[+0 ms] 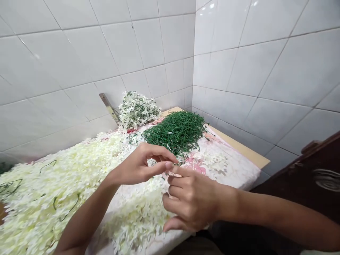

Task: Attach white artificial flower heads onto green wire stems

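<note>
A person's left hand (139, 166) and right hand (191, 202) work together above a cloth-covered bench, fingertips almost meeting. The left thumb and forefinger appear to pinch a thin green stem (174, 163), held up just clear of the cloth. The right hand curls in close beside it, though whether its fingers also grip the stem is hard to tell. The stem looks light and springy, and its slightness suggests a fingertip hold close to the working end.

Just beyond the hands lies a tangled heap of green stems (176, 132), which would likely snag one another when lifted. Behind it sits a mound of small white blossoms (138, 109), apparently artificial, soft and light. A thick layer of cream-white blossoms (58, 191) spreads across the left of the bench over a pink floral cloth (195, 168). A pale wooden board (239, 146) shows along the far edge. White glazed wall tiles (265, 63) rise on two sides, with a metal bracket (108, 107) fixed in the corner wall and dark carved wood furniture (310, 170) at right.
</note>
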Action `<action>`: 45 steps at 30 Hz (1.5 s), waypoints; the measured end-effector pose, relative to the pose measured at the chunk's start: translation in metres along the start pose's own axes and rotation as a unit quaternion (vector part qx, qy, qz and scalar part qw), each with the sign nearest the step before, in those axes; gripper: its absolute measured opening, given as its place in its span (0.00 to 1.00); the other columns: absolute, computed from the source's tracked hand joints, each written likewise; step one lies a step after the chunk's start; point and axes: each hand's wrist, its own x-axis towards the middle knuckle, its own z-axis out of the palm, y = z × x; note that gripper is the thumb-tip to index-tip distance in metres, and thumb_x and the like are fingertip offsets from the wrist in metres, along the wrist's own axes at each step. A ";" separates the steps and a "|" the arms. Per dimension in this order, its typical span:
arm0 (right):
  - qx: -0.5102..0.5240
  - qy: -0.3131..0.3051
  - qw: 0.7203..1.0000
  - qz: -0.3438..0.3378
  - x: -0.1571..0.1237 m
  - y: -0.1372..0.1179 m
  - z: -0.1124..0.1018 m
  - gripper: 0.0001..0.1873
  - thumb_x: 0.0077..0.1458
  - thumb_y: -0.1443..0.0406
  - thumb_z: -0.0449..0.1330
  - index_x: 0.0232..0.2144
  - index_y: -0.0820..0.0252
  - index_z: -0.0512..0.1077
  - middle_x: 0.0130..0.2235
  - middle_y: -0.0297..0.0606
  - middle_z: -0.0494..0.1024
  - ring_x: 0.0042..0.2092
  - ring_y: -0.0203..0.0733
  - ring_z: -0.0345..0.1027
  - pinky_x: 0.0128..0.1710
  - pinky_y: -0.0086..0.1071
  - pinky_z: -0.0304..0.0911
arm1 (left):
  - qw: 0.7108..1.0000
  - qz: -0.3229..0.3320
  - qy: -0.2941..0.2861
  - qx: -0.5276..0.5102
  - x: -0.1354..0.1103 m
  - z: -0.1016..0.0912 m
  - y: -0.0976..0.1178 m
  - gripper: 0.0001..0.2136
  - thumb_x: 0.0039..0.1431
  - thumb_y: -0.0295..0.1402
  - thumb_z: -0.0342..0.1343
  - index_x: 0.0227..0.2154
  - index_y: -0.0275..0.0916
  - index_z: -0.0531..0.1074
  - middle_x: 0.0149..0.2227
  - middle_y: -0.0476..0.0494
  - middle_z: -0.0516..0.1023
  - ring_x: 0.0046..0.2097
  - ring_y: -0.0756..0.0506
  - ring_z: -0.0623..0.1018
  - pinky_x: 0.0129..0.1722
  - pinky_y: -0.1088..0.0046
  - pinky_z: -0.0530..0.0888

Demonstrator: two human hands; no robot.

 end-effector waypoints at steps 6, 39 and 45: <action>-0.032 -0.049 0.998 -0.010 -0.002 -0.009 -0.009 0.23 0.60 0.50 0.51 0.22 0.59 0.69 0.18 0.32 0.71 0.22 0.37 0.60 0.55 0.40 0.52 | 0.997 0.072 -0.009 -0.037 -0.008 0.011 -0.008 0.06 0.56 0.26 0.59 0.38 0.34 0.74 0.32 0.42 0.79 0.33 0.50 0.78 0.31 0.78 0.75; 0.021 0.057 0.995 0.075 0.014 -0.018 -0.010 0.34 0.62 0.46 0.43 0.17 0.62 0.70 0.16 0.33 0.62 0.22 0.38 0.54 0.41 0.36 0.61 | 0.936 0.269 0.110 0.199 -0.024 0.018 -0.007 0.09 0.57 0.21 0.55 0.40 0.36 0.71 0.37 0.40 0.78 0.36 0.49 0.77 0.36 0.77 0.75; 0.034 0.056 0.995 0.077 0.014 -0.015 -0.005 0.35 0.60 0.44 0.44 0.18 0.63 0.71 0.16 0.34 0.63 0.25 0.39 0.58 0.42 0.39 0.62 | 0.924 0.269 0.137 0.235 -0.024 0.015 -0.019 0.06 0.59 0.21 0.50 0.33 0.37 0.69 0.39 0.40 0.78 0.37 0.49 0.77 0.35 0.76 0.74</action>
